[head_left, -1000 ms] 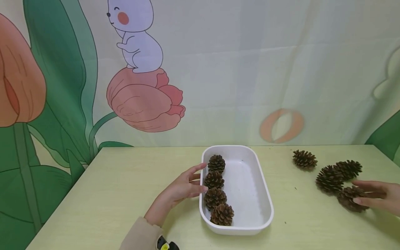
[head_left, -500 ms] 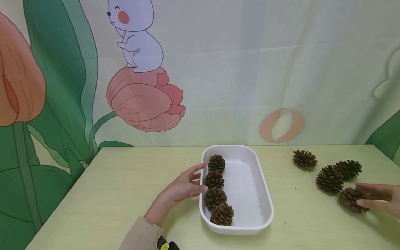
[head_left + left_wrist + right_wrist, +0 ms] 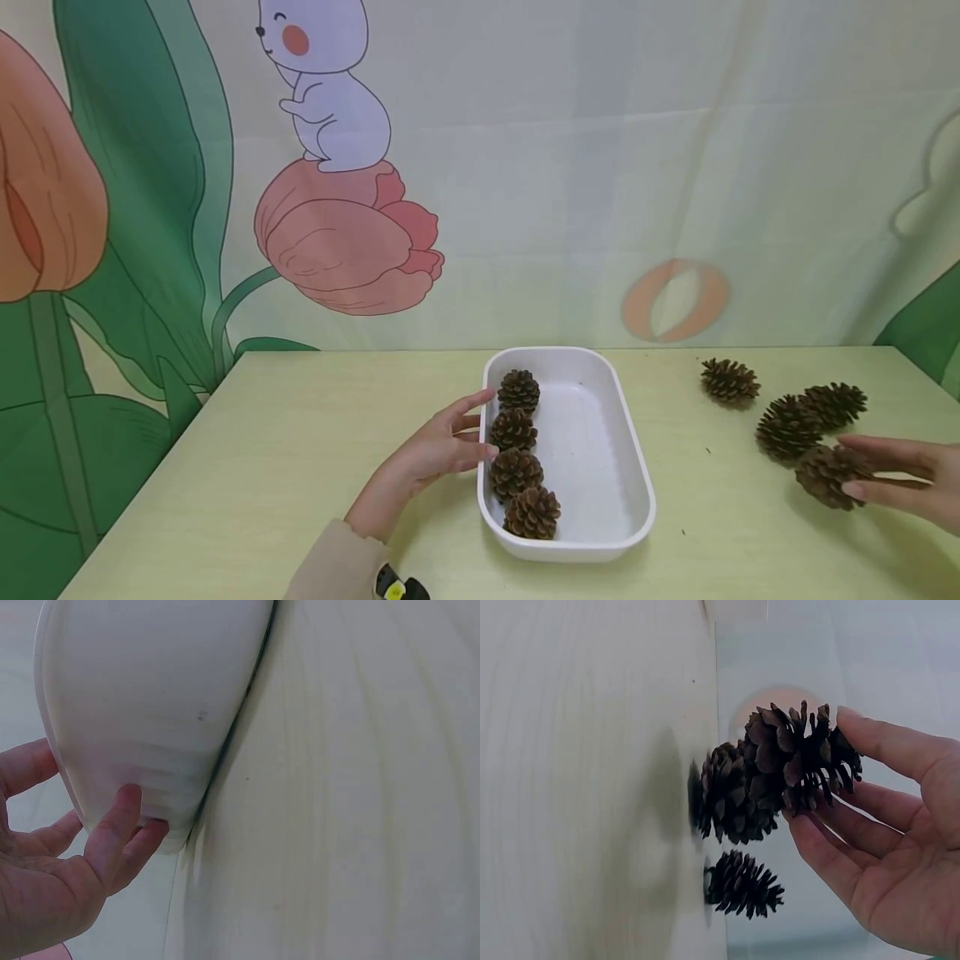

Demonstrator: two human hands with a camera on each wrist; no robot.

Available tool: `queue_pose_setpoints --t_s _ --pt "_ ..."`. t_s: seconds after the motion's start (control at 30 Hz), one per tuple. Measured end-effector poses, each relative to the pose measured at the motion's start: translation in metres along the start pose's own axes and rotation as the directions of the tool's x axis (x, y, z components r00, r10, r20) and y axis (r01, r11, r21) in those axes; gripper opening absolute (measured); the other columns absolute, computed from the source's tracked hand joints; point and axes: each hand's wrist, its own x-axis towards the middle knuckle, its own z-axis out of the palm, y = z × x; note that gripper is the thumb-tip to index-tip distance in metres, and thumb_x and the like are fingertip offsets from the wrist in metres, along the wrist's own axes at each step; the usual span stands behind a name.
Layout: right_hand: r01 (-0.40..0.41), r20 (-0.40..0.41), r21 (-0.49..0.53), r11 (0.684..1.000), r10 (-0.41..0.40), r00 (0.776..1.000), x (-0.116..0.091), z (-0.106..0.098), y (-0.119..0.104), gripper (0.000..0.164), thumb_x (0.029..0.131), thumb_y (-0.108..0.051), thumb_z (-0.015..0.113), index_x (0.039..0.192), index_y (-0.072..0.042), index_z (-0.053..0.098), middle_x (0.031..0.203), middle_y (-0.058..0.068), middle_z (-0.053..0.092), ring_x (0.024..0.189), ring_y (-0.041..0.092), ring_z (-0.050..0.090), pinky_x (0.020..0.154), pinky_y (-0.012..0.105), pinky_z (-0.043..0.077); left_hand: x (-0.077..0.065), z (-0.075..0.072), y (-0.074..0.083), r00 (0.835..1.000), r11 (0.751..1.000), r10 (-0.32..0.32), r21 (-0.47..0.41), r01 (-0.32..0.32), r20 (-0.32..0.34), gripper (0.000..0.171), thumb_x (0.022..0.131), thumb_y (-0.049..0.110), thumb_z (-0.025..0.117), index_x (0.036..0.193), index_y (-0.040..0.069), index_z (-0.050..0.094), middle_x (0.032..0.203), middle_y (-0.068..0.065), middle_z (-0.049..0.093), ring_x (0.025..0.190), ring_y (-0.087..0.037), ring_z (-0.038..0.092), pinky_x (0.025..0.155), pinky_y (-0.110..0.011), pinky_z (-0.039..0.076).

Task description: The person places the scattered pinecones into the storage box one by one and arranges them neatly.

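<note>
A white oblong tray stands on the table, with several brown pine cones lined up along its left side. My left hand holds the tray's left rim, two fingertips over the edge. In the left wrist view, other fingers lie against the tray's outer wall. At the right, my right hand pinches a pine cone between thumb and fingers. The right wrist view shows this held pine cone raised off the table.
Close behind the held one lie two touching pine cones, a near one and a far one. Another pine cone lies apart, farther back. A printed cloth hangs along the table's back edge. Small dark specks dot the table.
My right hand has lifted its pine cone off the table and shifted it slightly left. My left hand and the tray have stayed in place.
</note>
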Motion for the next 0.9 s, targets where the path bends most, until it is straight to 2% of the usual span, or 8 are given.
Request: queue_pose_setpoints --t_s 0.17,0.27,0.33,0.5,0.6,0.73,0.8,0.9 --pt "0.101 -0.031 0.012 0.995 -0.1 0.994 -0.008 0.001 -0.02 0.087 0.077 -0.043 0.068 0.134 0.013 0.032 0.128 0.042 0.033 0.105 0.053 0.046 0.07 0.036 0.055 0.0 0.0 0.001 1.0 1.0 -0.006 0.0 0.006 -0.001 0.072 0.081 -0.007 0.06 0.143 0.012 0.029 0.135 -0.028 0.035 0.118 -0.038 0.045 0.088 -0.04 0.049" --pt "0.168 -0.052 0.056 0.984 -0.165 0.985 -0.012 0.004 -0.031 0.078 0.078 -0.033 0.071 0.132 0.012 0.037 0.126 0.041 0.037 0.098 0.046 0.055 0.066 0.03 0.055 0.001 0.0 0.001 1.0 1.0 -0.01 -0.002 0.01 0.0 0.072 0.081 -0.008 0.06 0.143 0.012 0.029 0.135 -0.027 0.035 0.117 -0.037 0.045 0.088 -0.04 0.049" --pt "0.195 -0.063 0.068 0.979 -0.19 0.98 -0.014 0.006 -0.039 0.072 0.078 -0.029 0.071 0.13 0.01 0.041 0.126 0.039 0.04 0.092 0.035 0.062 0.065 0.025 0.055 0.001 0.0 0.001 1.0 1.0 -0.012 -0.007 0.012 0.002 0.072 0.081 -0.008 0.06 0.143 0.012 0.029 0.135 -0.027 0.035 0.117 -0.037 0.045 0.088 -0.04 0.049" --pt "0.24 -0.059 0.103 0.965 -0.235 0.97 -0.016 0.008 -0.058 0.064 0.078 -0.025 0.071 0.128 0.007 0.047 0.124 0.036 0.045 0.091 0.026 0.062 0.066 0.025 0.055 0.002 0.0 0.001 1.0 1.0 -0.007 -0.019 0.007 0.014 0.072 0.081 -0.007 0.06 0.143 0.012 0.029 0.134 -0.028 0.035 0.118 -0.038 0.044 0.089 -0.04 0.048" --pt "0.279 -0.066 0.123 0.953 -0.272 0.96 -0.017 0.009 -0.067 0.061 0.077 -0.023 0.072 0.126 0.005 0.05 0.123 0.034 0.047 0.089 0.009 0.063 0.065 0.024 0.055 0.001 -0.001 0.001 1.0 1.0 -0.007 -0.019 0.008 0.014 0.072 0.081 -0.007 0.061 0.143 0.013 0.029 0.136 -0.027 0.034 0.119 -0.039 0.044 0.089 -0.04 0.048" --pt "0.338 -0.091 0.153 0.929 -0.327 0.941 -0.017 0.011 -0.078 0.057 0.076 -0.02 0.074 0.124 0.001 0.053 0.122 0.03 0.05 0.086 -0.015 0.051 0.063 0.02 0.053 0.001 -0.001 0.001 1.0 1.0 -0.012 -0.019 0.013 0.01 0.072 0.081 -0.007 0.061 0.143 0.013 0.029 0.136 -0.027 0.033 0.119 -0.039 0.043 0.089 -0.04 0.048" --pt "0.366 -0.104 0.171 0.915 -0.352 0.93 -0.016 0.013 -0.083 0.055 0.075 -0.018 0.074 0.124 0.0 0.054 0.119 0.019 0.056 0.088 -0.015 0.05 0.065 0.018 0.052 0.001 -0.001 0.001 1.0 1.0 -0.015 -0.018 0.015 0.009 0.072 0.081 -0.007 0.061 0.143 0.014 0.03 0.136 -0.027 0.034 0.119 -0.039 0.043 0.089 -0.04 0.048" --pt "0.416 -0.12 0.205 0.886 -0.399 0.909 -0.014 0.016 -0.089 0.053 0.075 -0.014 0.074 0.122 0.0 0.055 0.113 -0.009 0.059 0.092 -0.014 0.051 0.068 0.015 0.051 0.001 -0.001 0.001 1.0 1.0 -0.019 -0.014 0.019 0.007 0.072 0.081 -0.006 0.061 0.143 0.014 0.03 0.136 -0.028 0.034 0.119 -0.039 0.044 0.089 -0.04 0.048"
